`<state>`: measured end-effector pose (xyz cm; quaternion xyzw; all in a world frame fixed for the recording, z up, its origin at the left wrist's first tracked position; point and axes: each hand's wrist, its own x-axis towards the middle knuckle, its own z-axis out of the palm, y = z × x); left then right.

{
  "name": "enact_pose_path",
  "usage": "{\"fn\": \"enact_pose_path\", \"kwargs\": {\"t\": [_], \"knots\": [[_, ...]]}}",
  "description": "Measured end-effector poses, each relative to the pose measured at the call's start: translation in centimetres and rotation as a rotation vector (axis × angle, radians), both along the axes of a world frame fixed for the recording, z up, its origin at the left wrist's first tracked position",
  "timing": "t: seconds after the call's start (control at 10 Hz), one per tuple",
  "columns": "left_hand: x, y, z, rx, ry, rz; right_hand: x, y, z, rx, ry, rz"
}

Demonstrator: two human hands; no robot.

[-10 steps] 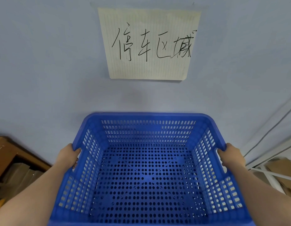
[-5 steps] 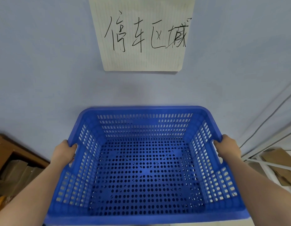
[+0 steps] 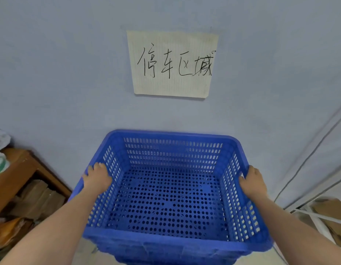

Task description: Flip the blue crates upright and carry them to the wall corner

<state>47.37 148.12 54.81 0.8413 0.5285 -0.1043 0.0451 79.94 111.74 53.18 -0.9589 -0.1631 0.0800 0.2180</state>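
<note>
The blue crate (image 3: 169, 188) is upright, open side up and empty, held out in front of the person and close to the pale blue wall (image 3: 60, 73), right under a handwritten paper sign (image 3: 172, 64). It looks to be going down onto something blue beneath it, perhaps another crate (only a sliver shows below the near rim, so I can't be sure).

The left hand (image 3: 97, 177) lies over the top of the left rim, its fingers bent down across the edge onto the outside. The right hand (image 3: 252, 181) grips the right rim from outside, thumb over the top and fingers wrapped under where I can't see them.

What worries me is the left side: a hand draped over the rim is a weaker hold than a hand under it, so the crate could tip or slip that way if the person lets go unevenly. If it is nesting into another crate, fingers curled under the right rim could get pinched. The wooden shelf (image 3: 22, 169) on the left and the white frame with cardboard (image 3: 328, 213) on the right leave little room for a sideways swing.
</note>
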Motion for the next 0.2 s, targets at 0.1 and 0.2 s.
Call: {"fn": "enact_pose_path", "kwargs": {"t": [0.1, 0.2], "knots": [[0.9, -1.3, 2.6, 0.060, -0.040, -0.205, -0.4, -0.7, 1.1, -0.303, -0.065, 0.070], [3.1, -3.4, 5.6, 0.070, -0.090, -0.326, 0.3, -0.3, 3.4, -0.436, -0.050, 0.213]]}}
